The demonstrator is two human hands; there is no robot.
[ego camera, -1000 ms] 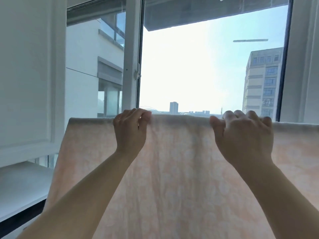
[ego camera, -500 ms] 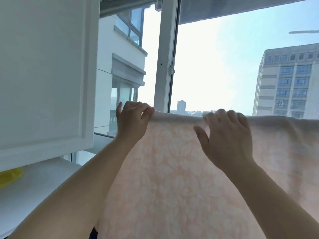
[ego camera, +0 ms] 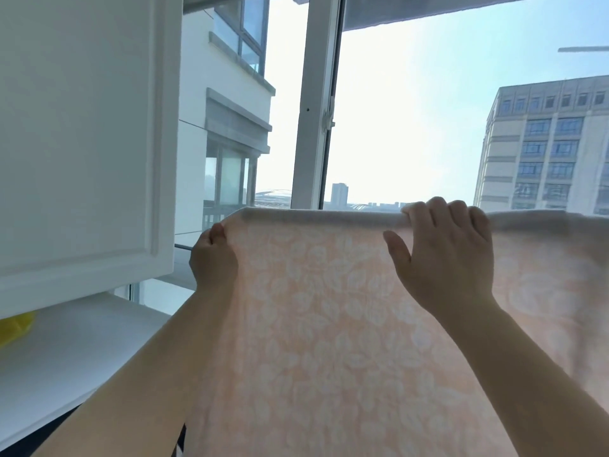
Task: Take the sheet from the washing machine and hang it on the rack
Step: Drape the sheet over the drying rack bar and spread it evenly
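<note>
The sheet (ego camera: pixel 346 341) is your reference: a peach fabric with a pale leaf and flower print, draped over a horizontal support that the fabric itself hides. Its folded top edge runs level across the view, and the cloth hangs straight down from that fold to the bottom of the frame. You cannot tell from this view what kind of bar lies under the fold.

Behind the sheet stands the window (ego camera: pixel 428 127), with its white frame post (ego camera: pixel 316 103) rising above the left part of the fold. Left of the sheet, a white cabinet door (ego camera: pixel 82 136) hangs open above a white shelf (ego camera: pixel 66 357). A yellow object (ego camera: pixel 14 328) lies on that shelf, at the far left away from the sheet, partly hidden under the door.

Your right hand (ego camera: pixel 451 258) sits on the top fold right of centre. Its fingers (ego camera: pixel 458 212) curl over the fold and the thumb spreads out flat on the near face of the fabric, so it grasps the sheet.

Your left hand (ego camera: pixel 212 258) is at the sheet's left edge, just below the top corner. It pinches the fabric edge between thumb and fingers.
</note>
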